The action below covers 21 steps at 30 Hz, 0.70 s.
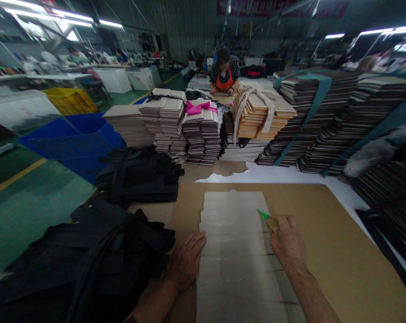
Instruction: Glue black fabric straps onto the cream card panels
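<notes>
Pale overlapping panels [234,251] lie in a long column on a brown board [337,251], with shiny wet-looking streaks on several of them. My left hand [186,260] rests flat at the column's left edge, fingers stretched out and fingertips touching it. Over the right edge, my right hand [288,242] is wrapped round a small amber bottle [272,224] with a green pointed nozzle. The nozzle tip points up and left, over one of the upper panels; whether it touches is unclear.
Black fabric bundles [71,264] lie left of the board, near a blue bin [75,139]. Tied stacks of panels [203,130] line the far side, with taller strapped stacks [313,112] at right. Beyond them, a person in an orange apron [224,80] bends over a table.
</notes>
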{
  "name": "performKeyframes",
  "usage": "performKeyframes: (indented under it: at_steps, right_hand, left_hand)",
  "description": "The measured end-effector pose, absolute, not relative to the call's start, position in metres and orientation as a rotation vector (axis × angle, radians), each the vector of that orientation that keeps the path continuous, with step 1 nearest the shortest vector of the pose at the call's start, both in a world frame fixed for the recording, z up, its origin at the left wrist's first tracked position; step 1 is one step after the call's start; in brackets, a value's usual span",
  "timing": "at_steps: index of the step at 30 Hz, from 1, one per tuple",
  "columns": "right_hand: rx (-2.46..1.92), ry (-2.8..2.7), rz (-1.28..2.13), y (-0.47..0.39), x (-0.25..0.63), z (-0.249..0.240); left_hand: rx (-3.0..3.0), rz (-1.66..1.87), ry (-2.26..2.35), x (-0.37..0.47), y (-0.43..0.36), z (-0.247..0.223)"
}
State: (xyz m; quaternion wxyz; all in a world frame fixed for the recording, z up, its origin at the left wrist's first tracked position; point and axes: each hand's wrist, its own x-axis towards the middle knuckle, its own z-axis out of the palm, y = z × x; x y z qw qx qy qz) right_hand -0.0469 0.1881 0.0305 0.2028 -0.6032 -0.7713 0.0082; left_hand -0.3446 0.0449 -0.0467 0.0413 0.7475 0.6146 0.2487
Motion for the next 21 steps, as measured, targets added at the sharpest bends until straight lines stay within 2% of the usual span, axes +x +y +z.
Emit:
performKeyframes:
  at_steps: [21]
  right_hand:
    - [-1.539, -2.266, 0.129, 0.179, -0.082, 0.031]
  left_hand:
    - [2.239, 0.741, 1.88, -0.339, 0.046, -0.042]
